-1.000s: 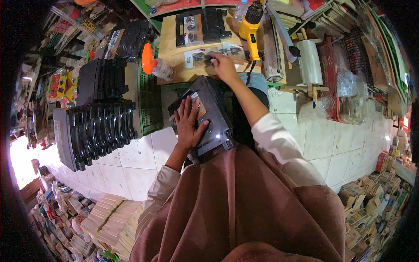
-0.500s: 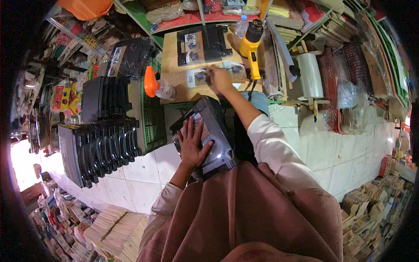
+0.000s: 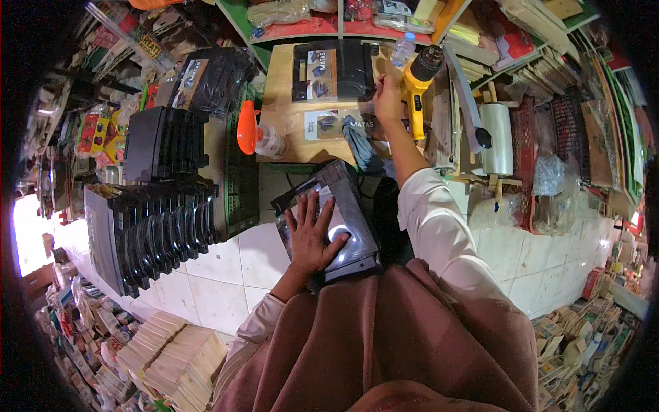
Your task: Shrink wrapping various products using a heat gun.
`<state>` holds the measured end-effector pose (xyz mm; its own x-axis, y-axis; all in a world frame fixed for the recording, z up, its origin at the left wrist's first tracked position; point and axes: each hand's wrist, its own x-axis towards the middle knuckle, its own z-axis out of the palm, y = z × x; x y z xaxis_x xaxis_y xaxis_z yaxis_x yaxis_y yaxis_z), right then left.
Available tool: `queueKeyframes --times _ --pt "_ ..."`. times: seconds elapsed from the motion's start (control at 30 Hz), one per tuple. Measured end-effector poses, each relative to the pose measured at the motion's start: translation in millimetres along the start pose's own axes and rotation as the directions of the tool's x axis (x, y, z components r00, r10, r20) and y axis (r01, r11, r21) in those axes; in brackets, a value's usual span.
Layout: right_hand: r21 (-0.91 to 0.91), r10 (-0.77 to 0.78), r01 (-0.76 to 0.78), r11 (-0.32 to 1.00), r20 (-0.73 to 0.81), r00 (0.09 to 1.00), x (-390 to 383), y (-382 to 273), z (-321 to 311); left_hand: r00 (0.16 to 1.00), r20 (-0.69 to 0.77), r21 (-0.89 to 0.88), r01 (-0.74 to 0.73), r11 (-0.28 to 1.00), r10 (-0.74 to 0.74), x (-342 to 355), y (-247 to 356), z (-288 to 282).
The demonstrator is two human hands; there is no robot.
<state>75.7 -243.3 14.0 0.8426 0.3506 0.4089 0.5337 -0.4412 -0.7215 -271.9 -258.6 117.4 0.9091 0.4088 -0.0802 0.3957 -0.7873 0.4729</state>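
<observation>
My left hand [image 3: 312, 237] lies with fingers spread on a black plastic case [image 3: 350, 254] wrapped in shiny clear film on my lap. My right hand [image 3: 386, 96] is raised over the wooden worktop [image 3: 278, 82], fingers curled beside a yellow-and-black heat gun [image 3: 417, 89]; what they hold, if anything, is hidden. Left of it lies another black case [image 3: 353, 72] with a printed sleeve. Nearer are printed labels [image 3: 319, 125], a crumpled blue-grey cloth [image 3: 364, 151] and a spray bottle with an orange head [image 3: 248, 127].
Stacked black cases [image 3: 151, 226] stand at left. A water bottle [image 3: 403, 51] is at the back, below shelving [image 3: 288, 31]. A long metal arm [image 3: 470, 123] and a film roll [image 3: 495, 141] are at right. Paper bundles [image 3: 165, 353] lie behind on the left.
My right hand has moved right and slightly back, from over the labels to beside the heat gun. The blue-grey cloth shows more over the worktop's front. My left hand stays spread on the case.
</observation>
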Motion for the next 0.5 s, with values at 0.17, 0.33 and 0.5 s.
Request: queueKeyframes --times 0.17,0.33,0.5 --pt "0.010 -0.034 0.035 0.999 -0.031 0.999 2 2 4 1.000 0.008 -0.011 0.004 1.000 -0.004 2 3 -3" --pt "-0.083 0.033 -0.034 0.996 -0.019 0.999 3 5 6 1.000 0.007 -0.032 0.010 0.999 -0.010 2 4 -6" --pt "-0.056 0.050 -0.050 0.997 -0.002 0.999 2 14 9 1.000 0.023 -0.040 0.016 0.999 -0.015 4 5 -7"
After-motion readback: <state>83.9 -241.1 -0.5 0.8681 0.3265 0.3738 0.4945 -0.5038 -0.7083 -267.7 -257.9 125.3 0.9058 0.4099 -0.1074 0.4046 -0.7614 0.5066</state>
